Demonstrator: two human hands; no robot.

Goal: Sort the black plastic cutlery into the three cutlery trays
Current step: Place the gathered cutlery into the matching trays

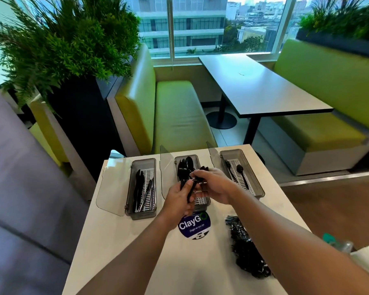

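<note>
Three grey cutlery trays stand in a row on the white table, lids raised. The left tray (pixel 130 189) holds several black knives. The right tray (pixel 252 174) holds a black spoon and one other piece. Above the middle tray (pixel 203 202) my left hand (pixel 178 198) grips a bundle of black cutlery (pixel 184 169) by the handles, heads pointing away. My right hand (pixel 214 184) pinches pieces at the bundle's right side. Which kinds are in the bundle is unclear.
A heap of black plastic cutlery in a clear bag (pixel 246 250) lies on the table's right side. A round blue ClayGo sticker (pixel 194 225) sits below the middle tray. Green benches, another table (pixel 264 90) and planters stand beyond.
</note>
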